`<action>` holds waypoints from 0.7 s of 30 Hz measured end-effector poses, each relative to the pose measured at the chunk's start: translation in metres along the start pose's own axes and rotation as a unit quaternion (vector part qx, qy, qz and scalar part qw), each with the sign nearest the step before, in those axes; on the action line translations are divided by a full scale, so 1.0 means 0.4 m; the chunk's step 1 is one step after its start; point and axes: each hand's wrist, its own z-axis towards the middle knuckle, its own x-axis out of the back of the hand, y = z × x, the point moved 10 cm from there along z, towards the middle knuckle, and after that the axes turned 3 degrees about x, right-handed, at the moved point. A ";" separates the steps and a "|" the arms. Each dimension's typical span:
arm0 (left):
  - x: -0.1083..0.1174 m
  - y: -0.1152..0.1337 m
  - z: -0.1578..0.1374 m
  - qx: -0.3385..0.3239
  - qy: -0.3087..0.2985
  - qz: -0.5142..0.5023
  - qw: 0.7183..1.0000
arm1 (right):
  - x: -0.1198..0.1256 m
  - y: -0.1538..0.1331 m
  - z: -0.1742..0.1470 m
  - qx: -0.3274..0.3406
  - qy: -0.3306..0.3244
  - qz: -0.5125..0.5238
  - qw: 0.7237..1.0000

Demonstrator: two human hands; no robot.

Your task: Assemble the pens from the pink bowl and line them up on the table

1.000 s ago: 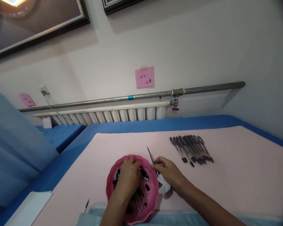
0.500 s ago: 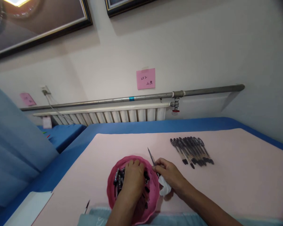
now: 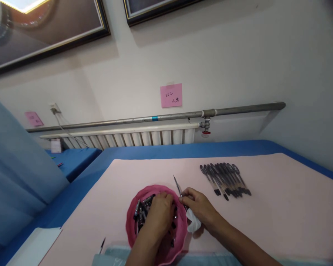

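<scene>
pink sheet [image 3: 283, 232] over blue surface [image 3: 166, 149]. right hand [image 3: 197, 207]: thumb and finger pinching one dark pen [image 3: 178, 186], tip pointing away, seemingly clear of the fingers; crumpled white tissue [image 3: 193, 221] beneath the palm. left hand [image 3: 161, 212]: inside pink bowl [image 3: 181, 221], fingertips hidden, grip cannot be told. beside it: loose pen parts [image 3: 139, 215], probably walled in against rolling. beyond the right hand: pen row [image 3: 223, 177], apparently aligned for order.

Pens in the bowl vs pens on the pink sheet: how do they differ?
The bowl pens lie jumbled at mixed angles; the sheet pens lie side by side, roughly parallel. The left hand partly covers the bowl pens; no hand covers the sheet pens. Both groups show black parts.
</scene>
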 end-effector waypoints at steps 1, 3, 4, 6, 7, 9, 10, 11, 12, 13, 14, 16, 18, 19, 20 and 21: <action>0.004 -0.003 0.000 0.006 0.005 -0.015 1.000 | 0.000 -0.002 0.000 0.002 0.001 0.000 1.000; 0.021 -0.015 0.000 0.026 0.025 -0.069 0.997 | 0.003 -0.010 -0.001 0.006 0.004 -0.003 1.000; 0.034 -0.028 -0.001 0.044 0.041 -0.114 0.992 | 0.005 -0.017 -0.002 0.008 0.005 -0.004 1.000; 0.060 -0.068 -0.004 0.095 0.081 -0.243 0.962 | 0.011 -0.035 -0.007 0.012 0.008 -0.004 1.000; 0.069 -0.092 -0.007 0.123 0.098 -0.322 0.934 | 0.015 -0.048 -0.011 0.017 0.011 -0.003 1.000; 0.073 -0.131 -0.013 0.167 0.114 -0.484 0.852 | 0.017 -0.085 -0.023 0.042 0.010 -0.003 0.999; 0.071 -0.143 -0.016 0.180 0.113 -0.556 0.804 | 0.012 -0.107 -0.032 0.065 0.001 -0.008 0.998; 0.070 -0.150 -0.018 0.187 0.112 -0.617 0.756 | -0.002 -0.129 -0.043 0.089 -0.023 -0.016 0.996; 0.070 -0.152 -0.020 0.190 0.108 -0.667 0.712 | -0.023 -0.144 -0.054 0.102 -0.054 -0.027 0.993; 0.071 -0.152 -0.022 0.189 0.106 -0.705 0.675 | -0.045 -0.152 -0.067 0.109 -0.088 -0.042 0.989; 0.074 -0.151 -0.025 0.187 0.103 -0.733 0.646 | -0.064 -0.158 -0.078 0.114 -0.113 -0.057 0.985; 0.083 -0.148 -0.029 0.179 0.106 -0.765 0.609 | -0.091 -0.162 -0.095 0.119 -0.141 -0.082 0.979; 0.091 -0.146 -0.033 0.172 0.112 -0.782 0.589 | -0.102 -0.164 -0.102 0.124 -0.146 -0.097 0.977; 0.093 -0.146 -0.034 0.170 0.114 -0.786 0.583 | -0.104 -0.164 -0.103 0.126 -0.145 -0.101 0.976; 0.095 -0.144 -0.035 0.167 0.115 -0.789 0.580 | -0.103 -0.163 -0.102 0.126 -0.143 -0.103 0.976; 0.096 -0.143 -0.035 0.165 0.113 -0.791 0.578 | -0.103 -0.162 -0.101 0.127 -0.142 -0.105 0.976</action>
